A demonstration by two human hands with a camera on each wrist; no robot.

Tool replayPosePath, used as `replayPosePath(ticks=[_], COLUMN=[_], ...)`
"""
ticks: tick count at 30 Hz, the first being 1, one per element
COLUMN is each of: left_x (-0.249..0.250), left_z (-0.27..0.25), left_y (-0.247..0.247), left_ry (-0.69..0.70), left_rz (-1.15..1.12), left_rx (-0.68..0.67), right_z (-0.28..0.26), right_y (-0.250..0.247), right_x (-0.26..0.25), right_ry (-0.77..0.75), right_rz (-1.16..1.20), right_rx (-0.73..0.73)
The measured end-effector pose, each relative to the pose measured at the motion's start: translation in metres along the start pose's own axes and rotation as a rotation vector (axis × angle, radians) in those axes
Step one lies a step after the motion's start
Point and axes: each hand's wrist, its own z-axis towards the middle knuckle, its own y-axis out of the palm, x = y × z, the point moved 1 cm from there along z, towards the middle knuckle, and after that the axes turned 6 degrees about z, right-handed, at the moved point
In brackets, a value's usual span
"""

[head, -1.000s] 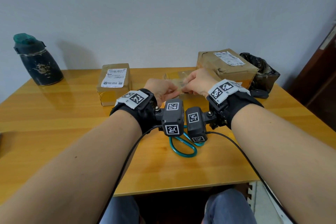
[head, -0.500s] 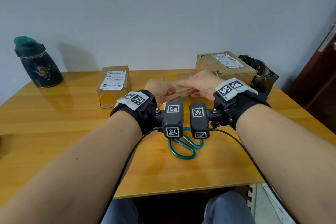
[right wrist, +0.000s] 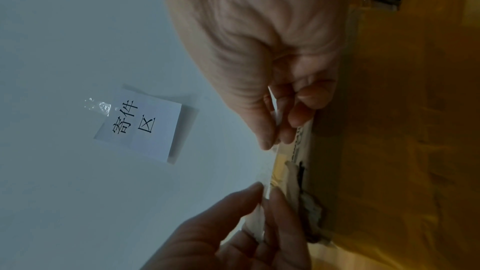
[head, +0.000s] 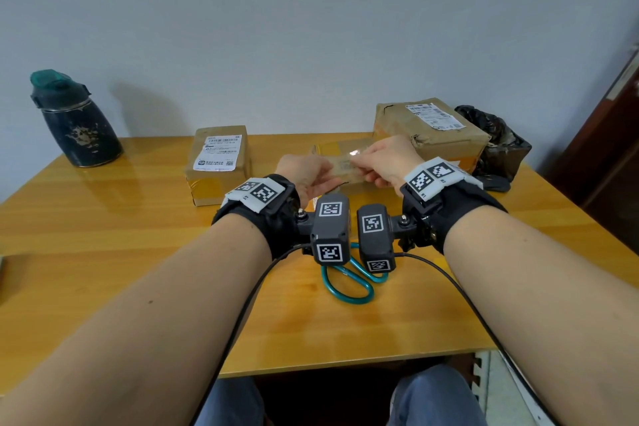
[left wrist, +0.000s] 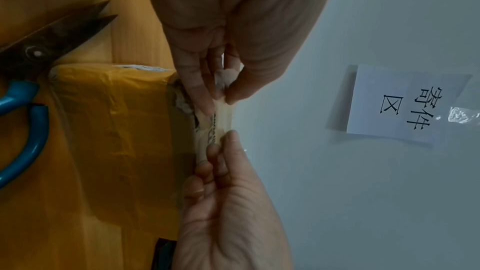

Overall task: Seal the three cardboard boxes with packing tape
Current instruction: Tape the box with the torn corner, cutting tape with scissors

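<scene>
From the head view, the left hand [head: 304,175] and right hand [head: 387,162] each pinch an end of a strip of tape [head: 347,166] stretched above the middle box [head: 332,149]; two more boxes sit left [head: 218,162] and far right [head: 432,131]. In the left wrist view, thumb and fingers [left wrist: 200,93] clamp the strip beside the torn box edge [left wrist: 182,102], scissors [left wrist: 23,89] nearby. The right wrist view shows the same pinch. Best to keep the strip taut and lower it squarely over the seam.

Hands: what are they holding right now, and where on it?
A strip of tape: left hand pinches one end, right hand the other, stretched above the middle box.
</scene>
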Motion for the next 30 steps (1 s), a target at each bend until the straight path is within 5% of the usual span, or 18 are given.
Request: replayPosePath(ticks=[11,30], left_x=[-0.0057,-0.0018], left_z=[0.001,-0.003], left_y=[-0.0016,-0.0049], left_ry=[0.055,-0.02], left_rz=[0.114,0.302], left_rx=[0.093,0.031], right_z=[-0.0005,0.0063], right_y=[0.0021,0.0036], right_x=[-0.0024,0.0017], right_ry=[-0.057,-0.031], right_rz=[-0.194,-0.26], right_rx=[-0.015,-0.019])
